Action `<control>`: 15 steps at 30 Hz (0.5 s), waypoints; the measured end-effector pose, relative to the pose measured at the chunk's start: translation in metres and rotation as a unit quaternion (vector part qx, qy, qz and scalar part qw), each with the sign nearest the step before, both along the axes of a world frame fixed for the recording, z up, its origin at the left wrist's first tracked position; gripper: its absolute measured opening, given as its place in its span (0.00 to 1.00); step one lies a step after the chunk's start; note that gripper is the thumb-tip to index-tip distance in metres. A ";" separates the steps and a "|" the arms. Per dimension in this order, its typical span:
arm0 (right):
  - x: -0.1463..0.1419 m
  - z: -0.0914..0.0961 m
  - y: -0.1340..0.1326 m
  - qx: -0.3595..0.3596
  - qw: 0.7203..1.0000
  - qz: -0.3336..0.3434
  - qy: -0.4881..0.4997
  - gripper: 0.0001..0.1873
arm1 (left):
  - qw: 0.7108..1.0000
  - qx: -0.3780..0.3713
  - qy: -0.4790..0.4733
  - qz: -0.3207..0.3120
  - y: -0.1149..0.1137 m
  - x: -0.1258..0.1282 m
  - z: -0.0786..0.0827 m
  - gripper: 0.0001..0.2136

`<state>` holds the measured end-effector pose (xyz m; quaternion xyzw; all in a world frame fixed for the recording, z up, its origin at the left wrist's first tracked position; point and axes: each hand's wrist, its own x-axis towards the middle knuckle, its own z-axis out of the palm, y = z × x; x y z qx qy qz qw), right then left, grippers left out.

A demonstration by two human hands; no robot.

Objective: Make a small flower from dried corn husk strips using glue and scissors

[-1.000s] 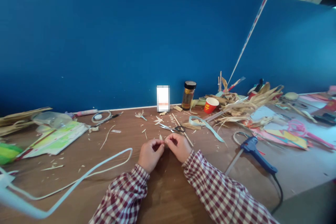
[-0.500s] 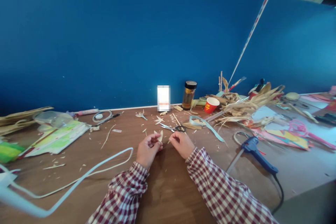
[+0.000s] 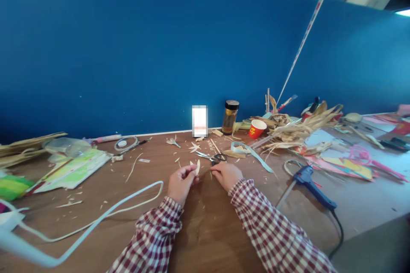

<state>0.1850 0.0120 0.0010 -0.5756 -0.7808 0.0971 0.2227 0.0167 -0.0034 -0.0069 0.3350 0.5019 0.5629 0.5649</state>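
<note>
Pinched in the fingers of my left hand is a pale, petal-shaped piece of dried husk, its tip pointing up. My right hand is a little to the right, thumb and forefinger slightly apart, with its fingertips at the dark handles of the scissors. The scissors lie on the table with their blades toward the left. A tiny pale scrap shows just below my right fingertips. Beyond the blades is a star-shaped husk flower, and a second husk flower lies farther left.
A blue glue gun with a cord lies to the right. Behind stand a dark-lidded jar and a red paper cup, beside heaped dried husks. A white cable loops on the left. Husk scraps litter the brown table.
My right hand has shifted slightly to the right, and its fingers have parted from a pinch by the scissors handles. My left hand keeps the husk piece in nearly the same place.
</note>
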 end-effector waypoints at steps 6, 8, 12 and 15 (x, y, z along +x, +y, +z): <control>0.007 0.017 -0.006 -0.007 0.998 -0.033 0.057 0.06 | 1.000 -0.002 0.005 0.028 -0.001 0.000 0.004 0.20; 0.012 0.026 -0.017 -0.008 0.996 -0.023 0.083 0.06 | 1.000 -0.003 0.003 0.024 -0.002 0.000 0.007 0.21; 0.039 0.032 -0.050 -0.035 0.991 0.029 0.127 0.09 | 1.000 -0.022 -0.006 -0.003 -0.004 -0.001 0.008 0.12; 0.080 0.028 -0.074 -0.017 0.996 -0.029 0.084 0.10 | 0.999 -0.034 -0.016 0.018 -0.003 -0.002 0.007 0.12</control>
